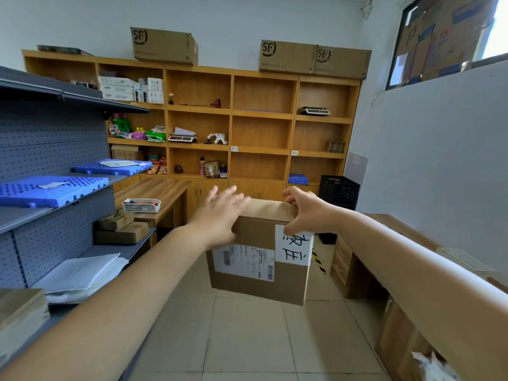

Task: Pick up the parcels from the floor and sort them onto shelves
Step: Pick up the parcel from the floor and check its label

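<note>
A brown cardboard parcel [258, 284] with a white shipping label and a white handwritten sticker hangs in the air in front of me, above the tiled floor. My right hand [308, 213] grips its upper right edge, thumb on the sticker. My left hand [220, 215] lies flat against the parcel's upper left side, fingers spread. The grey metal shelf unit [55, 149] stands to my left. A wooden bookcase [231, 114] fills the far wall.
Blue plastic pallets [46, 188] and white mailer bags [79, 273] lie on the grey shelves, with small boxes [123, 232] lower down. A wooden desk [156, 188] holds a white basket. A black crate [339, 191] and wooden desks [354, 268] line the right wall.
</note>
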